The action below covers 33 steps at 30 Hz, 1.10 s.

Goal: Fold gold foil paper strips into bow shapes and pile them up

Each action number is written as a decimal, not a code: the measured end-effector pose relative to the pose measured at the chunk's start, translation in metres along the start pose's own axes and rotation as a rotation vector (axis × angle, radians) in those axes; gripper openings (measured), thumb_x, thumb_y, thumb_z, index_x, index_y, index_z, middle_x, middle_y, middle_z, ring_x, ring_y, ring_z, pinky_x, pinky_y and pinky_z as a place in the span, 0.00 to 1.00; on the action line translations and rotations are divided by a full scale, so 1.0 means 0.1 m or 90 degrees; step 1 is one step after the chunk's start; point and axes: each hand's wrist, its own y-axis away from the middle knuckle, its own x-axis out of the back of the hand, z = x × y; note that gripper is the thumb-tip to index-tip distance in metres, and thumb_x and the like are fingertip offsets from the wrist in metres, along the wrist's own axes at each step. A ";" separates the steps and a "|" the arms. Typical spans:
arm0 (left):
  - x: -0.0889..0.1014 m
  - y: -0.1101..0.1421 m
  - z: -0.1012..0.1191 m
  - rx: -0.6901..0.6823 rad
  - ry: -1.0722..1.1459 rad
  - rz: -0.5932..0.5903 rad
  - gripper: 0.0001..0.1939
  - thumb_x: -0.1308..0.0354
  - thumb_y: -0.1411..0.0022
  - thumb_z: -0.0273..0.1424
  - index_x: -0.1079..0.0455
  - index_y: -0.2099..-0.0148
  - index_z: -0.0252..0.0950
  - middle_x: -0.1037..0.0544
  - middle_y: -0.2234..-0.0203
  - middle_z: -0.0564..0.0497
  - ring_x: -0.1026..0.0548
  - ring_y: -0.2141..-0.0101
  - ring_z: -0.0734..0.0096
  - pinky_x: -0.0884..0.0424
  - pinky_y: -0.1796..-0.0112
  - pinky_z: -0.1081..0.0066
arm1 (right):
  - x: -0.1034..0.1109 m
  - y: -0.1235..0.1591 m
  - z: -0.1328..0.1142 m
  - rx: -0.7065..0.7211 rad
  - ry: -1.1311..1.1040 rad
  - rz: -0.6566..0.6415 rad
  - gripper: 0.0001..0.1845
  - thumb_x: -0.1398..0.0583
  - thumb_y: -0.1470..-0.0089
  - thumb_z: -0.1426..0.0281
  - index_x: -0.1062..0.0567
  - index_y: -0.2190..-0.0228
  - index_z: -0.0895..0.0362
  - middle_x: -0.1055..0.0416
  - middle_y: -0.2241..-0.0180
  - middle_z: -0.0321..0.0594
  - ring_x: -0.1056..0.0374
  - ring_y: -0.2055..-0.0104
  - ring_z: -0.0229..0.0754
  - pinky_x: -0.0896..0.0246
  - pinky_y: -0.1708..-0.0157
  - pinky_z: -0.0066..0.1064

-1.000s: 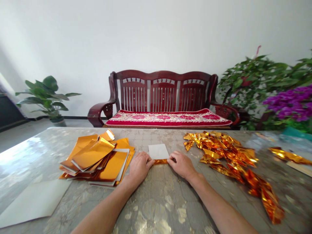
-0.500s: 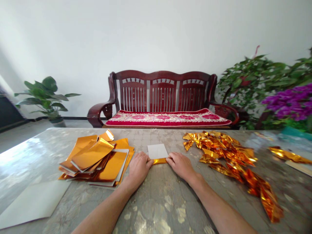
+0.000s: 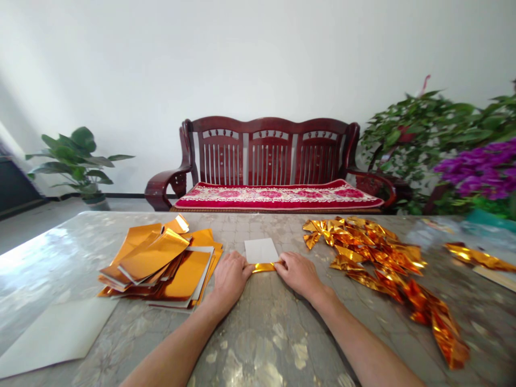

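Pinching gold foil strip [image 3: 264,267] between left hand [image 3: 230,278], right hand [image 3: 299,274], fingers [image 3: 279,263] closed on its ends.

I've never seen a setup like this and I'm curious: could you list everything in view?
wooden bench: one, dark red-brown, against the far wall
seat cushion: one, red and cream, on the bench
potted plant: one, green, far left on the floor
leafy plant: one, green, far right
flowers: one cluster, purple, far right
tabletop: one, shiny grey, in front
foil stack: one, gold, left of the hands
crumpled foil pile: one, gold, right of the hands
foil strip: one, gold, right table edge
large sheet: one, white, near left corner
paper sheet: one, white, between the hands
gold strip: one, along the paper's near edge
left hand: one, fingers at the strip's left end
right hand: one, fingers at its right end
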 end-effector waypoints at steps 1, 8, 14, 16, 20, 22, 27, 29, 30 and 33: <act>0.00 0.00 0.00 0.001 0.000 -0.002 0.16 0.46 0.35 0.39 0.27 0.71 0.36 0.24 0.68 0.46 0.27 0.62 0.61 0.39 0.64 0.68 | 0.00 0.00 0.00 0.000 0.002 0.001 0.10 0.43 0.41 0.65 0.27 0.72 0.54 0.23 0.67 0.39 0.30 0.64 0.42 0.52 0.70 0.31; 0.00 -0.01 0.02 0.006 -0.020 -0.007 0.16 0.46 0.34 0.39 0.27 0.70 0.35 0.23 0.67 0.45 0.27 0.61 0.61 0.39 0.63 0.68 | -0.01 0.00 -0.01 -0.010 0.006 0.004 0.09 0.43 0.41 0.66 0.27 0.73 0.54 0.23 0.67 0.39 0.30 0.64 0.42 0.53 0.71 0.31; 0.01 -0.02 0.03 0.007 -0.036 -0.017 0.16 0.47 0.35 0.39 0.26 0.69 0.35 0.23 0.66 0.45 0.27 0.60 0.61 0.38 0.62 0.67 | -0.01 -0.01 -0.01 -0.020 0.007 -0.008 0.10 0.43 0.41 0.65 0.27 0.72 0.54 0.23 0.67 0.38 0.31 0.64 0.40 0.54 0.71 0.30; 0.02 -0.02 0.04 0.009 -0.036 -0.023 0.16 0.47 0.34 0.38 0.26 0.69 0.35 0.23 0.66 0.46 0.27 0.60 0.61 0.38 0.62 0.67 | -0.01 -0.01 -0.01 -0.021 0.008 -0.008 0.10 0.43 0.41 0.65 0.27 0.72 0.54 0.23 0.67 0.37 0.31 0.64 0.40 0.54 0.71 0.30; 0.01 -0.02 0.05 0.012 -0.030 -0.034 0.15 0.48 0.34 0.38 0.26 0.68 0.35 0.23 0.65 0.46 0.26 0.60 0.62 0.37 0.62 0.68 | -0.03 -0.01 0.00 -0.019 0.010 -0.001 0.10 0.43 0.41 0.65 0.27 0.72 0.54 0.23 0.67 0.37 0.31 0.64 0.40 0.55 0.71 0.30; 0.01 -0.02 0.06 0.013 -0.025 -0.040 0.15 0.48 0.34 0.37 0.26 0.67 0.35 0.23 0.64 0.46 0.27 0.60 0.62 0.37 0.62 0.68 | -0.03 -0.01 0.00 -0.021 0.010 0.003 0.10 0.43 0.41 0.64 0.27 0.73 0.54 0.23 0.68 0.37 0.31 0.65 0.40 0.56 0.71 0.30; 0.00 -0.01 0.06 0.008 -0.021 -0.052 0.15 0.49 0.33 0.36 0.26 0.66 0.34 0.24 0.63 0.45 0.27 0.59 0.62 0.36 0.61 0.68 | -0.03 -0.01 0.01 -0.028 0.002 0.004 0.12 0.42 0.41 0.63 0.27 0.73 0.54 0.23 0.68 0.36 0.30 0.66 0.40 0.57 0.72 0.30; -0.01 -0.01 0.06 0.005 -0.025 -0.051 0.15 0.49 0.33 0.36 0.26 0.65 0.34 0.24 0.63 0.45 0.27 0.59 0.61 0.36 0.61 0.68 | -0.03 -0.01 0.02 -0.030 0.000 0.003 0.12 0.42 0.40 0.62 0.26 0.73 0.54 0.23 0.68 0.36 0.30 0.66 0.40 0.57 0.72 0.30; -0.01 -0.01 0.06 0.004 -0.027 -0.050 0.14 0.49 0.33 0.36 0.26 0.65 0.34 0.25 0.63 0.45 0.27 0.59 0.61 0.36 0.61 0.68 | -0.03 -0.01 0.02 -0.031 -0.001 0.002 0.13 0.42 0.40 0.61 0.26 0.73 0.54 0.23 0.68 0.36 0.30 0.66 0.39 0.57 0.72 0.30; 0.00 0.00 0.08 0.006 -0.025 -0.054 0.13 0.49 0.33 0.35 0.27 0.64 0.34 0.25 0.63 0.45 0.27 0.58 0.61 0.35 0.60 0.68 | -0.03 -0.01 0.03 -0.037 0.000 -0.003 0.13 0.41 0.40 0.60 0.26 0.73 0.54 0.22 0.68 0.36 0.30 0.66 0.39 0.58 0.72 0.30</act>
